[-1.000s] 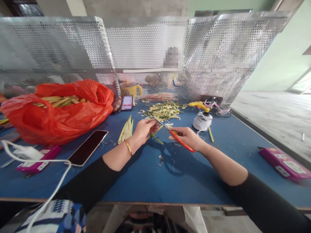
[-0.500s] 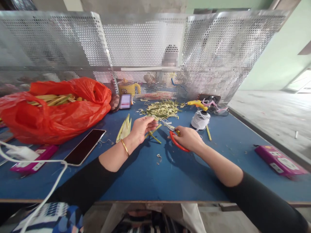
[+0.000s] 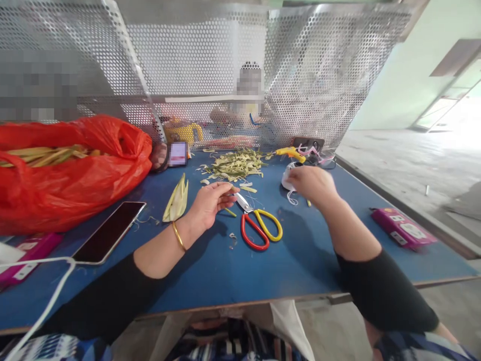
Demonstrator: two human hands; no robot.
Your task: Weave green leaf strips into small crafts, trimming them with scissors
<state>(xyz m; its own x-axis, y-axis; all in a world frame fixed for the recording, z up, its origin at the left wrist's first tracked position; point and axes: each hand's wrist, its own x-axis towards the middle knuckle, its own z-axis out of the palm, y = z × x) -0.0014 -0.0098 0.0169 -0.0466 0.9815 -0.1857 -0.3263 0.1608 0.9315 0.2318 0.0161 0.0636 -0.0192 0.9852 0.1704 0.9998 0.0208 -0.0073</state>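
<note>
Scissors (image 3: 246, 208) with one red and one yellow handle lie on the blue table, their blades toward my left hand. Above the table my left hand (image 3: 215, 200) pinches something small at its fingertips, too hidden to name; a green stalk piece (image 3: 230, 212) shows beneath it. My right hand (image 3: 310, 181) is at the white thread spool (image 3: 287, 179), its fingers closed against the spool's right side. Loose white thread (image 3: 292, 198) hangs down to the table there. A heap of pale green leaf scraps (image 3: 238, 164) lies behind my left hand.
At the left are a red plastic bag (image 3: 93, 175) of dried strips, a dark phone (image 3: 112, 230) and a husk (image 3: 176, 200). A yellow glue gun (image 3: 291, 153) lies behind the spool. A person sits beyond the perforated metal screen (image 3: 195, 65).
My right hand has let go of the scissors, which now lie on the table, and moved right and up to the spool. The view has shifted a little to the right.
</note>
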